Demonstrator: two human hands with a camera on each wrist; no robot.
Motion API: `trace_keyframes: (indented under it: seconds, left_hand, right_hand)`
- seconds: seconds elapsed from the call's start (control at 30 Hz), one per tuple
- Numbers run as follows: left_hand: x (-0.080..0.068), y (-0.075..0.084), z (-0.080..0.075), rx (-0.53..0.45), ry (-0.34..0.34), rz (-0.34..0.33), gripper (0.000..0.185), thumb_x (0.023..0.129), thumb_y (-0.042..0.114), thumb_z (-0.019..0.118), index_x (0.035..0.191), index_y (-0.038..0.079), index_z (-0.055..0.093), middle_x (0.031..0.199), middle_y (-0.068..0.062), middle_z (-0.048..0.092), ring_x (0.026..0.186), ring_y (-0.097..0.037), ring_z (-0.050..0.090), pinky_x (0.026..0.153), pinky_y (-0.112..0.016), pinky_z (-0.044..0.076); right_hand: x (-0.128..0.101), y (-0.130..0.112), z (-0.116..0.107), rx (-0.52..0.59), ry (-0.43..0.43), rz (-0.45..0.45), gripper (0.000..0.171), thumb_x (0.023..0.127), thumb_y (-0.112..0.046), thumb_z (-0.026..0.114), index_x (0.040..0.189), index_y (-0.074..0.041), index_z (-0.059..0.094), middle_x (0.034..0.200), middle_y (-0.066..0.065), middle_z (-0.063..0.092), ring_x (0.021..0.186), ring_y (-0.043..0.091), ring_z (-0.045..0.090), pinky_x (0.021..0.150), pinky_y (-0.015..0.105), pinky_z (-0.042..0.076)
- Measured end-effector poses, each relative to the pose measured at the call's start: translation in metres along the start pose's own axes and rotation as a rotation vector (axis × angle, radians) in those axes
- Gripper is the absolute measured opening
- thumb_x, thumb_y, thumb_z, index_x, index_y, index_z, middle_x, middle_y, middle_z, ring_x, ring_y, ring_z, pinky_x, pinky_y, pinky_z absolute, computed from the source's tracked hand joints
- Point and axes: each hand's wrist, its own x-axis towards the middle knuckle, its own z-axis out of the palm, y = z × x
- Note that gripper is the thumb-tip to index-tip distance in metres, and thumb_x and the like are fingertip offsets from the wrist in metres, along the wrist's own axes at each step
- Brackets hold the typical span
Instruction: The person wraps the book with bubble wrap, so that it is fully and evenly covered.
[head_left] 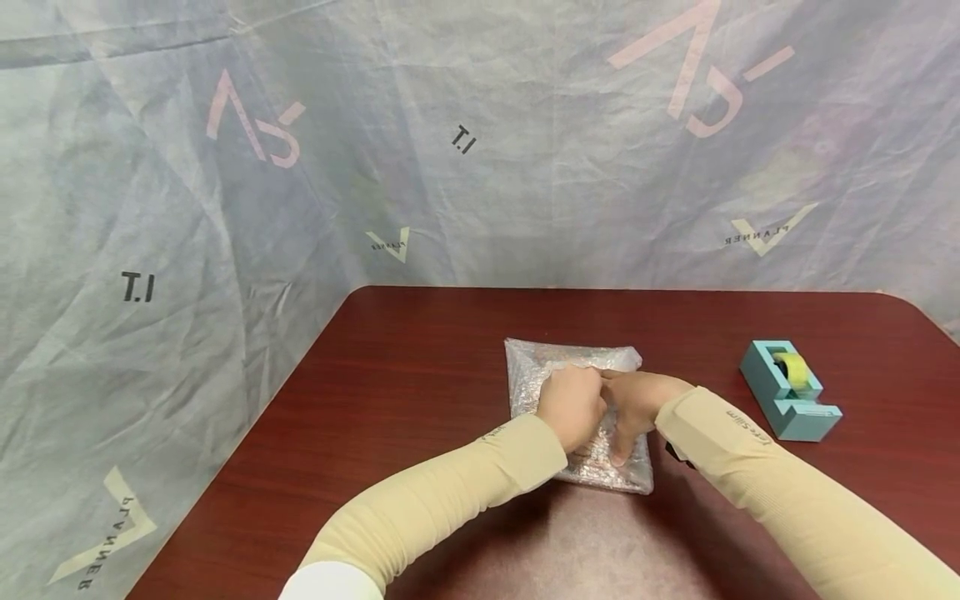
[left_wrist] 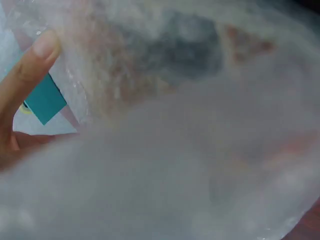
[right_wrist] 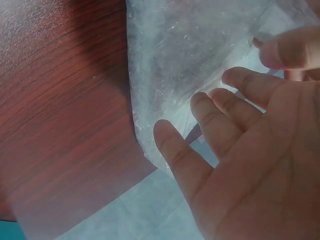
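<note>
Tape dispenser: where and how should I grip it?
From above, I'd pinch the tape dispenser across its long side walls with the right hand, the nearer one. Its body is long and narrow; the yellow roll stands in the top, and the near end looks like the cutter.

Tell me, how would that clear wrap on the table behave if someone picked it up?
The wrap would probably be floppy, since it looks crinkled and its surface bows in the left wrist view. It may be light for its size, as it looks like see-through plastic. Its shine suggests it could slip a little.
</note>
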Motion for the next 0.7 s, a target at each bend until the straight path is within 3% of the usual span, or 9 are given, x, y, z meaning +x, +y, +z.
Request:
trace_keyframes:
  seconds: [0.1,0.2,0.33,0.5,0.63,0.7]
  left_hand:
    - [-0.004,0.002,0.003,0.000,0.020,0.035,0.007,0.086,0.019,0.075,0.083,0.014,0.077,0.077,-0.001,0.074,0.070,-0.018,0.072,0.056,-0.028,0.057]
    - [-0.011,0.001,0.001,-0.026,-0.002,0.087,0.012,0.091,0.024,0.073,0.088,0.013,0.077,0.081,-0.001,0.074,0.073,-0.017,0.072,0.061,-0.028,0.058]
    - [-0.016,-0.008,-0.006,-0.154,-0.105,0.113,0.014,0.096,0.017,0.063,0.097,0.010,0.075,0.085,-0.003,0.074,0.080,-0.018,0.073,0.070,-0.029,0.058]
    - [-0.015,-0.033,-0.014,-0.373,-0.259,0.110,0.029,0.085,-0.004,0.065,0.109,0.010,0.074,0.102,-0.001,0.075,0.098,-0.013,0.070,0.084,-0.023,0.053]
    - [-0.017,-0.051,-0.014,-0.518,-0.310,0.130,0.011,0.093,0.013,0.073,0.104,0.012,0.073,0.102,0.002,0.075,0.097,-0.008,0.068,0.085,-0.020,0.051]
    - [-0.019,-0.054,-0.013,-0.537,-0.312,0.145,0.015,0.094,0.026,0.076,0.099,0.013,0.071,0.094,0.005,0.072,0.089,-0.006,0.065,0.080,-0.019,0.050]
  right_hand:
    - [0.000,0.001,0.000,-0.016,-0.001,-0.007,0.108,0.055,-0.020,0.100,0.147,0.004,0.048,0.158,0.022,0.037,0.127,0.036,0.055,0.104,0.046,0.047]
    - [0.000,0.000,0.000,-0.016,-0.011,-0.004,0.114,0.055,-0.022,0.101,0.151,0.003,0.044,0.161,0.023,0.032,0.134,0.042,0.048,0.108,0.048,0.044]
    - [-0.001,0.000,0.002,-0.021,-0.015,0.003,0.117,0.057,-0.023,0.101,0.153,0.002,0.039,0.162,0.024,0.028,0.140,0.046,0.040,0.110,0.052,0.040]
    - [-0.001,0.001,0.002,-0.039,-0.010,0.008,0.111,0.059,-0.023,0.100,0.153,-0.005,0.043,0.162,0.022,0.030,0.137,0.047,0.044,0.107,0.056,0.043]
    - [-0.001,0.000,0.001,-0.051,-0.025,0.029,0.119,0.058,-0.027,0.100,0.157,-0.005,0.036,0.163,0.020,0.028,0.141,0.046,0.038,0.109,0.057,0.040]
    - [-0.001,0.001,0.001,-0.059,-0.030,0.034,0.121,0.058,-0.028,0.101,0.157,-0.003,0.035,0.164,0.020,0.028,0.143,0.046,0.036,0.109,0.058,0.039]
